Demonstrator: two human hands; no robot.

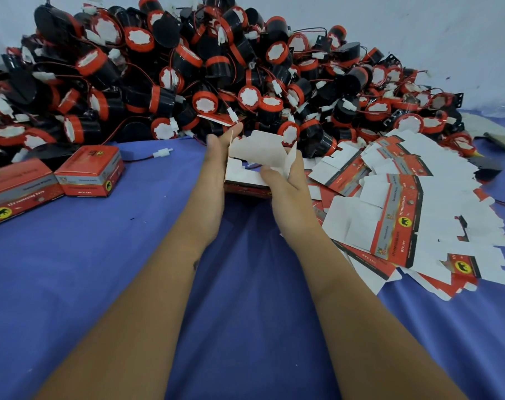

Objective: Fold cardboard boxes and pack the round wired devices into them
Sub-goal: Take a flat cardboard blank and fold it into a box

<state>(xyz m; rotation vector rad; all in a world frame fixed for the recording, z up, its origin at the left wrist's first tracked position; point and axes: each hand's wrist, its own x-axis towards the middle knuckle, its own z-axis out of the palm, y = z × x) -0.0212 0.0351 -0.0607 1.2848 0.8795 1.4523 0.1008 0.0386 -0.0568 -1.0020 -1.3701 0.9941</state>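
Note:
Both hands hold a partly folded cardboard box (257, 157), white inside and red outside, its flaps standing open above the blue cloth. My left hand (216, 168) grips its left side, fingertips at the top flap. My right hand (286, 183) grips the right side, thumb pressing on an inner flap. Behind the box rises a big heap of round black-and-red wired devices (205, 67) with white plugs. Flat unfolded box blanks (404, 209) lie spread to the right of my right hand.
Two closed red boxes (91, 171) (17, 189) stand at the left on the blue cloth (101, 284). A loose white plug on a red wire (161, 153) lies near them. A pale wall (418, 21) backs the heap.

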